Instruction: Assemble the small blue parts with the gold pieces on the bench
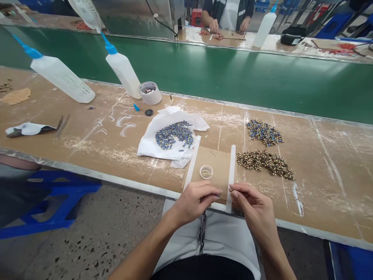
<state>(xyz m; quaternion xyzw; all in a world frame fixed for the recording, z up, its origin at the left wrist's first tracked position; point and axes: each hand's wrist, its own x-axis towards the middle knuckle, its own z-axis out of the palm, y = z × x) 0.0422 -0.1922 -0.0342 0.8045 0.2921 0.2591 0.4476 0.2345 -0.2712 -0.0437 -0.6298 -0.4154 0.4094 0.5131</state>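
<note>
My left hand [196, 200] pinches a small blue piece [218, 195] between thumb and fingertips, over the near edge of a taped cardboard pad [217, 159]. Just right of it, my right hand [253, 204] is closed in a pinch on a tiny brownish piece [231, 189]. The two pieces are close but apart. Ahead of the hands sits a small round clear dish [206, 172] with a thin curved thing in it. Small blue pieces [175, 134] are heaped on white paper [148, 146]. To the right lie a brown-gold pile [266, 164] and a blue-and-gold pile [264, 132].
Two white bottles with blue nozzles, one [62, 79] leaning and one [124, 74] nearer the middle, stand at the left. A tape roll [150, 93] holds small bits. Beyond runs a green belt [233, 74]; across it a co-worker's hands [214, 26] handle red pieces.
</note>
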